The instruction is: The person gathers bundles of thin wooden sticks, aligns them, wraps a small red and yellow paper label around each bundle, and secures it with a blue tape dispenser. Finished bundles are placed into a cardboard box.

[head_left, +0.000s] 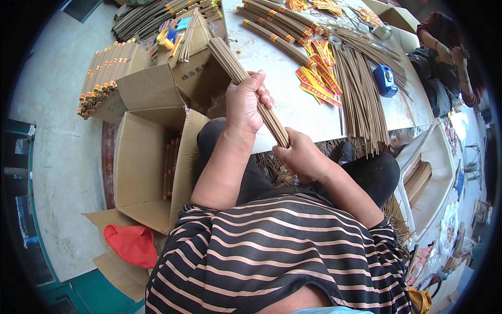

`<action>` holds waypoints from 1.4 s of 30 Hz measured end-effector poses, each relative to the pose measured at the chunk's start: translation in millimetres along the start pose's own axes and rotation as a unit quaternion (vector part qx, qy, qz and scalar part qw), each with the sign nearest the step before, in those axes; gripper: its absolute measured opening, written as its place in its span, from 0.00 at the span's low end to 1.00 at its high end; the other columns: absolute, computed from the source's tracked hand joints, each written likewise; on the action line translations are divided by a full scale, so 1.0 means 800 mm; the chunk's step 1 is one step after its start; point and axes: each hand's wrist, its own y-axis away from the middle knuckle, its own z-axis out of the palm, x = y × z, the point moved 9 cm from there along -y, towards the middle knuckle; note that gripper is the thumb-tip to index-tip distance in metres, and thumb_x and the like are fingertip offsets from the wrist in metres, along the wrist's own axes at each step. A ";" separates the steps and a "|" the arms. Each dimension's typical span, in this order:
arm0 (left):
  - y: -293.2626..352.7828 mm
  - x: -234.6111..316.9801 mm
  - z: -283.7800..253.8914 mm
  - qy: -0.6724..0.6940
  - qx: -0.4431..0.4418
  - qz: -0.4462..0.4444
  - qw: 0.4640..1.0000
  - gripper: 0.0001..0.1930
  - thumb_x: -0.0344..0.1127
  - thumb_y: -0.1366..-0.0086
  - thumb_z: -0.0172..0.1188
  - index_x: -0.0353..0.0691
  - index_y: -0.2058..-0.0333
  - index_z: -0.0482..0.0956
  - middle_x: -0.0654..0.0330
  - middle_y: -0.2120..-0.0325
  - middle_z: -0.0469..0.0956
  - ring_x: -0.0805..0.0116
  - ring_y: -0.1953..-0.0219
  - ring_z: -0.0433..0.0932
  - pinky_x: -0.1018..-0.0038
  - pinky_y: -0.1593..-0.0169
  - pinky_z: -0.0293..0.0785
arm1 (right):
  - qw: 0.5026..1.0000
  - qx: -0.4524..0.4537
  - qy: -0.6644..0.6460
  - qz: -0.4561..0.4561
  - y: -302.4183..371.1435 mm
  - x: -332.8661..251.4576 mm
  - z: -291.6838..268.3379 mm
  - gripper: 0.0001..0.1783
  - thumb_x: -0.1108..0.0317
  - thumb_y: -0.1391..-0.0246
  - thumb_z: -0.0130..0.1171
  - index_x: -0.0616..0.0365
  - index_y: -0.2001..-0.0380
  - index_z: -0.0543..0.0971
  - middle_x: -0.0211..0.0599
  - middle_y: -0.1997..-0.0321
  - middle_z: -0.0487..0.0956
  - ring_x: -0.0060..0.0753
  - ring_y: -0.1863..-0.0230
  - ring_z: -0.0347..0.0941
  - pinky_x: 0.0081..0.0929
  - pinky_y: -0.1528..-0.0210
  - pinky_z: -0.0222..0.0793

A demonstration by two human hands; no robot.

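Observation:
A bundle of brown incense sticks (225, 55) slants across in front of me, above the near edge of the white table (282, 118). Round its middle my left hand (246, 102) is closed, the fingers wrapped over the sticks. At the bundle's lower right end my right hand (303, 154) is closed too, its thumb against the stick ends. No label band shows on the part of this bundle I can see. Right of my hands, loose incense sticks (361, 94) lie spread on the table beside red and yellow paper labels (319, 78).
Banded incense bundles (277, 39) lie at the table's far side. A blue tape dispenser (386, 81) stands at the right. On my left is an open cardboard box (149, 157) with bundles inside; more are stacked (107, 68) beyond it. Another person (449, 52) sits at the far right.

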 end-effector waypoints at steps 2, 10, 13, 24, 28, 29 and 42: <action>-0.002 -0.005 0.015 0.094 -0.112 -0.056 0.988 0.08 0.33 0.40 0.55 0.43 0.77 0.68 0.67 0.88 0.64 0.77 0.88 0.61 0.78 0.83 0.59 | 0.967 -0.142 -0.204 0.047 0.009 0.003 0.022 0.07 0.72 0.52 0.55 0.60 0.75 0.67 0.27 0.88 0.65 0.19 0.91 0.61 0.18 0.91 0.59; -0.007 -0.003 -0.015 -0.009 0.034 -0.004 0.999 0.12 0.34 0.39 0.55 0.44 0.80 0.65 0.69 0.89 0.62 0.77 0.88 0.61 0.79 0.83 0.59 | 0.994 -0.061 -0.088 0.026 -0.005 0.018 0.012 0.07 0.73 0.50 0.54 0.62 0.71 0.66 0.28 0.87 0.66 0.18 0.92 0.60 0.18 0.89 0.61; -0.005 0.002 -0.008 0.002 0.008 0.001 1.000 0.11 0.34 0.39 0.55 0.45 0.80 0.65 0.69 0.88 0.62 0.77 0.88 0.62 0.79 0.83 0.60 | 0.996 -0.062 -0.061 0.018 0.002 0.005 0.014 0.08 0.71 0.49 0.54 0.62 0.70 0.66 0.28 0.87 0.67 0.18 0.92 0.60 0.18 0.88 0.60; 0.009 0.014 -0.007 -0.031 0.026 0.018 0.999 0.12 0.35 0.42 0.59 0.44 0.80 0.66 0.68 0.88 0.64 0.78 0.87 0.63 0.78 0.82 0.62 | 1.000 0.019 0.018 0.013 0.010 0.001 0.012 0.09 0.69 0.49 0.55 0.63 0.72 0.68 0.29 0.87 0.67 0.20 0.89 0.63 0.19 0.87 0.61; 0.003 -0.004 0.014 0.076 -0.104 -0.055 0.990 0.12 0.37 0.41 0.58 0.44 0.80 0.66 0.68 0.88 0.64 0.77 0.87 0.63 0.78 0.82 0.62 | 0.976 -0.090 -0.192 0.053 0.012 -0.004 0.033 0.07 0.72 0.52 0.53 0.62 0.76 0.67 0.29 0.88 0.66 0.21 0.91 0.62 0.20 0.89 0.61; 0.006 -0.011 0.022 0.123 -0.161 -0.086 0.976 0.13 0.38 0.40 0.58 0.44 0.80 0.66 0.68 0.88 0.64 0.77 0.87 0.63 0.78 0.82 0.62 | 0.949 -0.135 -0.280 0.063 0.012 -0.006 0.042 0.06 0.72 0.53 0.53 0.62 0.77 0.67 0.29 0.88 0.66 0.22 0.92 0.62 0.20 0.90 0.61; -0.029 -0.030 -0.027 0.091 -0.061 -0.119 0.987 0.14 0.41 0.38 0.55 0.47 0.80 0.65 0.70 0.90 0.61 0.78 0.88 0.60 0.80 0.84 0.57 | 0.994 0.030 -0.042 0.094 -0.027 0.001 0.025 0.08 0.71 0.51 0.54 0.62 0.73 0.66 0.31 0.88 0.67 0.22 0.91 0.62 0.19 0.89 0.59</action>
